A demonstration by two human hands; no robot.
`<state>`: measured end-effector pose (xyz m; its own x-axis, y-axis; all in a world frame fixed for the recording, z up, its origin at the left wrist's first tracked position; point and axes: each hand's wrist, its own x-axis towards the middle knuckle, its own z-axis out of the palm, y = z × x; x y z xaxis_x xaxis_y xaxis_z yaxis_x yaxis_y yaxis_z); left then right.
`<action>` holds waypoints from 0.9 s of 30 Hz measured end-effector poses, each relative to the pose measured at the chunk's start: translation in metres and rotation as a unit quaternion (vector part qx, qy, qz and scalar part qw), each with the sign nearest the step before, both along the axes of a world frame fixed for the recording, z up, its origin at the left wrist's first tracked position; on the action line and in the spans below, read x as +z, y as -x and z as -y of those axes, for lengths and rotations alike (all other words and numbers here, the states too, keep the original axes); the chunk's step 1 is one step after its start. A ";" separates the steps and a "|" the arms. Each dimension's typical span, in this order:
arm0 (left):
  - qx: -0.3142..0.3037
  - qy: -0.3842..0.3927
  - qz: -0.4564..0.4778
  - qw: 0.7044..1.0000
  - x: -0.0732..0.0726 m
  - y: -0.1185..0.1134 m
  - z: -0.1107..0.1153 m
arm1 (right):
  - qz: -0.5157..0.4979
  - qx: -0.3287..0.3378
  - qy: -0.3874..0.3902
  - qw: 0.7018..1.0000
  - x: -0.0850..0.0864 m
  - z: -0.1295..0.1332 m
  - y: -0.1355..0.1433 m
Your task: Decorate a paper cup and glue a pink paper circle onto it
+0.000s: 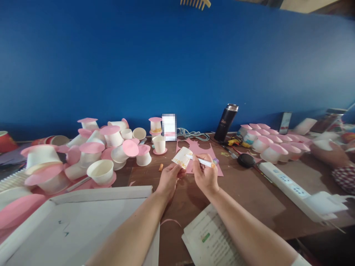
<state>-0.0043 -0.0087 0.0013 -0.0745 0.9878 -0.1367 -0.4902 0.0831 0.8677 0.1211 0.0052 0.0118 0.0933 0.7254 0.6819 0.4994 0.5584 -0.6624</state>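
My left hand [170, 179] is closed on a white paper cup [181, 155], tipped on its side, with orange marks along the edge near my fingers. My right hand [205, 177] grips a white marker pen [203, 161], its tip at the cup's wall. Whether the tip touches is too small to tell. Under and behind the cup lies a pink paper sheet [206, 149] with curved pieces cut out. A small orange cap [161, 167] rests on the table left of my hands. Farther back, a plain white cup [159, 143] stands on a pink disc.
Many white cups with pink discs [91, 147] crowd the left, behind a white box lid [97, 225]. To the right are a black flask [226, 123], more pink-topped cups [273, 149], a power strip [285, 183] and a co-worker's hand [330, 155]. Printed papers [210, 236] lie in front.
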 end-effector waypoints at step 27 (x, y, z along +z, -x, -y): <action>0.003 0.007 0.022 1.000 -0.002 0.000 -0.002 | 0.023 -0.024 -0.002 0.999 0.001 -0.002 -0.002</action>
